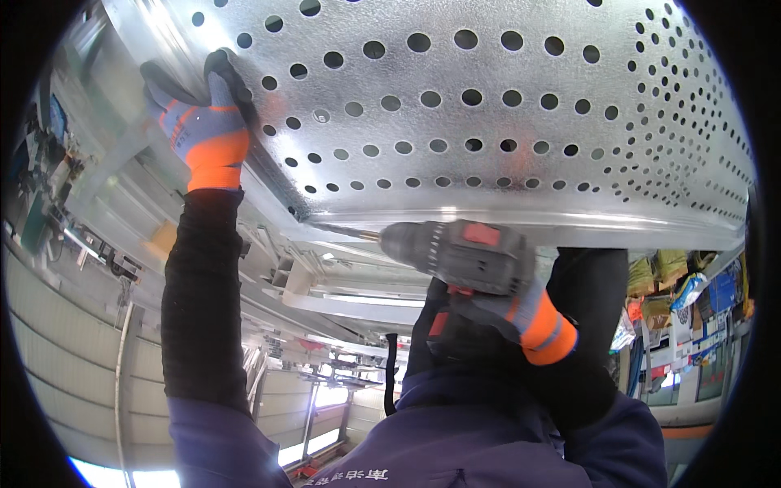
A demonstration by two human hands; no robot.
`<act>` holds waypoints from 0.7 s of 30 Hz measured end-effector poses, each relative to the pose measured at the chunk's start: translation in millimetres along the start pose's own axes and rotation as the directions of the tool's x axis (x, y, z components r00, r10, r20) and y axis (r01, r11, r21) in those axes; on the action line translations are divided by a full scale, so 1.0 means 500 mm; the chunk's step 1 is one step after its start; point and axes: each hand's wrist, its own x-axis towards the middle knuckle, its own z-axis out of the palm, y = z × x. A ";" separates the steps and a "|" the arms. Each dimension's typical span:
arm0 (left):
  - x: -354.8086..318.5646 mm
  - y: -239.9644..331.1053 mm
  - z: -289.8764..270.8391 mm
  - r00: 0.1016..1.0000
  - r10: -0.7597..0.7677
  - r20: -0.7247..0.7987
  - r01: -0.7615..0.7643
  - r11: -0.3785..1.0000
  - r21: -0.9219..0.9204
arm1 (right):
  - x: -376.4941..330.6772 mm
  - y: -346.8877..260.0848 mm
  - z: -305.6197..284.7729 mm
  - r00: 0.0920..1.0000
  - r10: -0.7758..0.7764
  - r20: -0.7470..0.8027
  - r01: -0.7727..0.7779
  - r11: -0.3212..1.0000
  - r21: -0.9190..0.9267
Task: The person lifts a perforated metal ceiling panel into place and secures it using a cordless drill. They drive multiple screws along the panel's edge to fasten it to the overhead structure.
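Note:
A large perforated sheet-metal panel [488, 71] fills the upper part of the view, with bigger round holes on the left and smaller ones on the right. My left hand [205, 134], in a grey and orange glove, has its fingers closed round the panel's left edge. In my right hand [512, 315], gloved alike, is a black and red cordless drill [460, 250], its grip and trigger partly hidden by my fingers. The long drill bit [346, 231] points left, its tip close to the panel's lower left corner; whether it touches the metal I cannot tell.
Pale metal frame profiles [358, 285] lie beyond the panel's lower edge. Stacked bags and colourful packages [671, 281] are at the right. A ribbed pale wall [65, 358] and bright windows [329, 396] show at lower left.

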 end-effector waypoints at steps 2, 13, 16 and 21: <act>-0.003 0.008 -0.003 0.999 -0.046 -0.016 0.045 0.999 -0.028 | -0.006 0.025 -0.055 0.986 -0.119 0.113 0.145 0.954 -0.262; 0.010 -0.099 -0.001 0.993 0.110 0.044 -0.114 0.988 0.107 | -0.059 0.164 -0.177 0.899 0.090 0.429 -0.202 0.954 0.223; -0.001 -0.163 0.005 0.992 0.074 0.105 -0.101 0.954 0.281 | -0.085 0.217 -0.209 0.878 0.088 0.470 -0.085 0.996 -0.029; -0.062 -0.017 -0.066 0.976 0.125 0.178 -0.112 0.990 -0.082 | -0.145 0.412 -0.258 0.958 -0.050 0.284 0.102 0.980 -0.173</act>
